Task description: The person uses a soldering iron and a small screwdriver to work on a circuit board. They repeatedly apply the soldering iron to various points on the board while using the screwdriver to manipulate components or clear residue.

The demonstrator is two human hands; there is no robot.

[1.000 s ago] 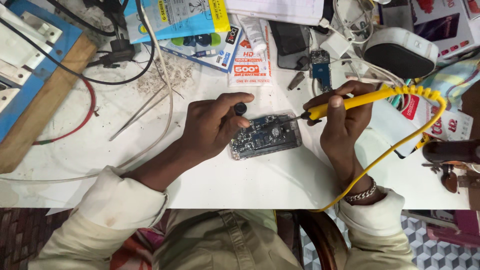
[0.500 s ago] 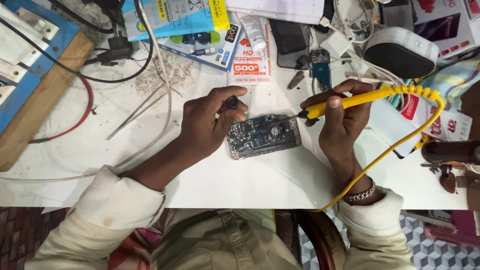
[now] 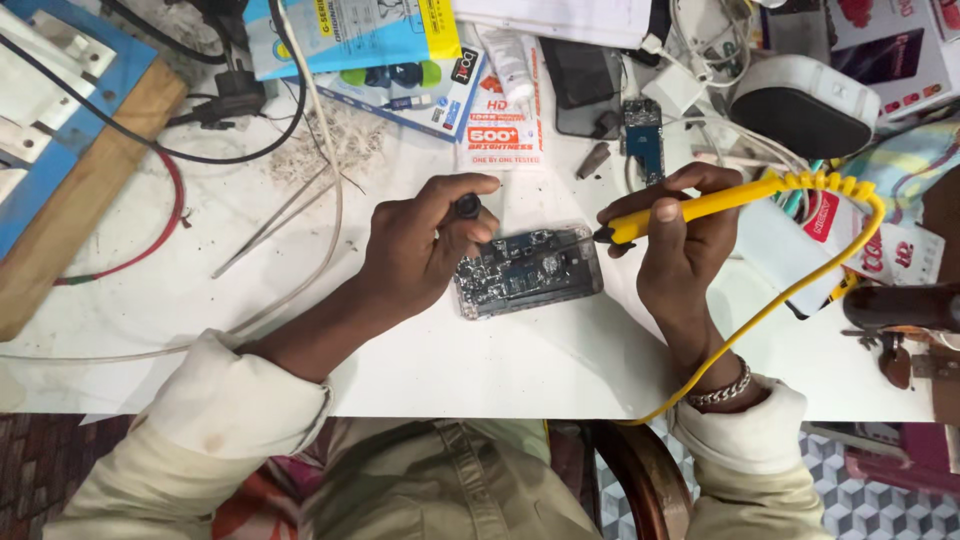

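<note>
Fingers [image 3: 668, 212] of my right hand [image 3: 680, 250] pinched a yellow soldering iron [image 3: 700, 205]; my left hand [image 3: 415, 250] curled against the opened phone [image 3: 528, 272].

I saw the white table [image 3: 520, 360] under everything, with the phone lying flat near its middle, circuit side up. Far left of the phone sat a blue and wooden board [image 3: 60, 150]. Up and right of it stood a white and black speaker [image 3: 805, 105]. My left fingers were bent together, thumb and forefinger pinching a small dark knob [image 3: 467, 206] just above the phone's left end. The iron's dark tip met the phone's upper right corner. Its yellow cord [image 3: 800, 290] ran down right of the phone. Thin tweezers [image 3: 275, 220] lay to the left.
</note>
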